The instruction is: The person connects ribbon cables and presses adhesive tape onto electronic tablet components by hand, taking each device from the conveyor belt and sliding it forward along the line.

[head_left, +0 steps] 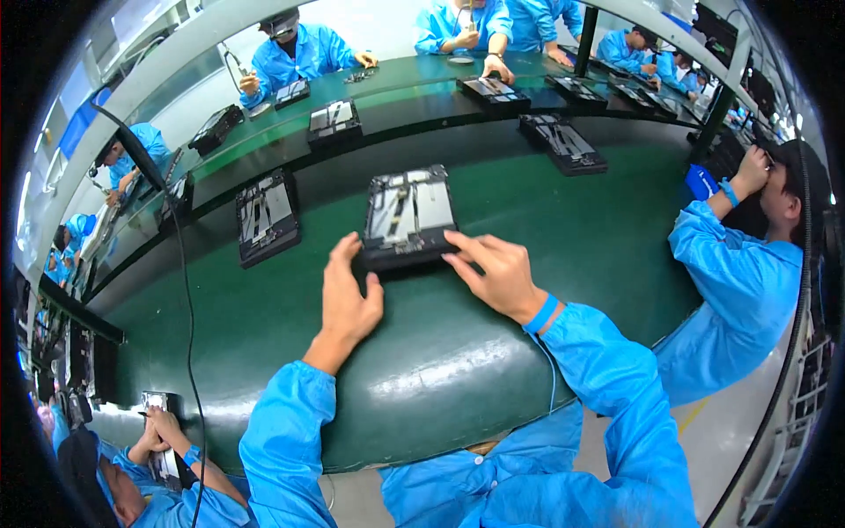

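In front of me on the green bench is a thick black tray-like block (410,211). Its open top shows pale panels, dark strips and small electronic parts; its exact kind I cannot tell. At the block's near left corner is my left hand (348,295), thumb and fingers spread apart; whether the fingertips touch it I cannot make out. My right hand (500,275) grips the near right corner, fingers on the top edge and thumb lower on the front side. A blue band circles my right wrist, with a thin cord running down from it.
Similar blocks lie at the left (268,217) and far right (563,143) of the green bench (528,202). More stand along the raised far line. A black cable (187,290) hangs at left. A co-worker (739,255) sits close on my right, another at lower left.
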`<state>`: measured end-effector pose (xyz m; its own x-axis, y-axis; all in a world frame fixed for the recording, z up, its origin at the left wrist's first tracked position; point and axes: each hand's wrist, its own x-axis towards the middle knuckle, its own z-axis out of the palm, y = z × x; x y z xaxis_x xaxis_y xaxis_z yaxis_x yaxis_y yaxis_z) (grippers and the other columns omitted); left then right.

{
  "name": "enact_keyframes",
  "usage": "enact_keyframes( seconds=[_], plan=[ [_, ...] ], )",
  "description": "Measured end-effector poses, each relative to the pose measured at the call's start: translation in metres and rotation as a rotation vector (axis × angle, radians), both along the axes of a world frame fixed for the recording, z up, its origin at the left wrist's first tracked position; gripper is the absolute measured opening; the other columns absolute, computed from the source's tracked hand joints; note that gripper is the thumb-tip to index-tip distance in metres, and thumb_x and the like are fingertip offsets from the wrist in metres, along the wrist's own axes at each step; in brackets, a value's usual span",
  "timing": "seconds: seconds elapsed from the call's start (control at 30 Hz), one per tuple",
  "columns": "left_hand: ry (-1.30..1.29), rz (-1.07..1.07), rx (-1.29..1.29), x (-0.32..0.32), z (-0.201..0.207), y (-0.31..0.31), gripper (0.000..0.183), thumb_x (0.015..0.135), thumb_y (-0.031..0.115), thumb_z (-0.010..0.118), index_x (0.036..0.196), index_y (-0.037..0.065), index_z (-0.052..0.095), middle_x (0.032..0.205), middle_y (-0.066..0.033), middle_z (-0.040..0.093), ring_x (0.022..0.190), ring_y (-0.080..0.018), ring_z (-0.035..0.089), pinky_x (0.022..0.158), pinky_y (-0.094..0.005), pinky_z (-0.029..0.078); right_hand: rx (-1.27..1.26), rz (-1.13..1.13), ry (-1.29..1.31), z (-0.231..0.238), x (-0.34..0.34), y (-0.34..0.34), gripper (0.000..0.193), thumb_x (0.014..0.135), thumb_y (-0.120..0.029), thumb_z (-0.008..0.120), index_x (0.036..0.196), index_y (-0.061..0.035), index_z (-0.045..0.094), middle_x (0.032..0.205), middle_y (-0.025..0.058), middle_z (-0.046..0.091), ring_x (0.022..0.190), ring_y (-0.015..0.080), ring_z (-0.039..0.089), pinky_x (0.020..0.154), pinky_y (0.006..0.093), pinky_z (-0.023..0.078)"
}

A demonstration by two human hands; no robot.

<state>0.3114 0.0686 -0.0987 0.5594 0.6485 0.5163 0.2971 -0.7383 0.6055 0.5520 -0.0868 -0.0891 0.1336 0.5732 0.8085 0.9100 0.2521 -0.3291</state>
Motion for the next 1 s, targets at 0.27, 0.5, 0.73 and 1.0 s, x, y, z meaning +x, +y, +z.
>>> enact_keyframes(
  seconds=[0.27, 0.5, 0.73, 1.0],
  plan=[
    [0.389, -0.046, 0.348, -0.007, 0.022, -0.082, 0.080, 0.082, 0.022, 0.082, 0.156, 0.009, 0.058, 0.128, -0.0255, 0.059, 0.126, -0.0447, 0.055, 0.122, -0.0652, 0.037, 0.040, 0.211, -0.193, 0.015, -0.007, -0.070, 0.016, 0.078, -0.006, 0.086, 0.094, -0.0076, 0.085, 0.078, 0.0054, 0.072, 0.075, 0.0234, 0.070, 0.063, 0.0372, 0.056],
    [0.487, -0.257, 0.753, 0.000, 0.040, -0.091, 0.064, 0.087, 0.033, 0.084, 0.143, 0.008, 0.067, 0.095, -0.0093, 0.059, 0.094, -0.0301, 0.063, 0.100, -0.0508, 0.056, -0.055, 0.058, 0.426, 0.006, 0.026, -0.057, 0.014, 0.097, -0.007, 0.072, 0.088, -0.0033, 0.081, 0.073, 0.0093, 0.067, 0.070, 0.0213, 0.061, 0.068, 0.0374, 0.050],
    [0.123, -0.895, 1.141, 0.007, 0.037, -0.120, 0.019, 0.085, 0.014, 0.074, 0.103, 0.008, 0.076, 0.071, 0.0072, 0.034, 0.060, -0.0075, 0.041, 0.055, -0.0256, 0.032, -0.200, 0.245, 0.415, -0.008, 0.092, -0.061, 0.023, 0.099, -0.021, 0.074, 0.117, -0.0068, 0.081, 0.130, 0.0137, 0.072, 0.116, 0.0294, 0.061, 0.104, 0.0426, 0.047],
    [0.048, -1.024, 0.854, 0.008, 0.044, -0.139, 0.030, 0.093, 0.016, 0.071, 0.123, 0.016, 0.077, 0.077, 0.0092, 0.043, 0.063, -0.0058, 0.043, 0.055, -0.0251, 0.028, -0.627, 0.467, 0.400, -0.007, 0.067, -0.065, 0.054, 0.104, -0.023, 0.070, 0.154, -0.0080, 0.063, 0.138, 0.0148, 0.073, 0.131, 0.0324, 0.061, 0.119, 0.0480, 0.042]
  ],
)
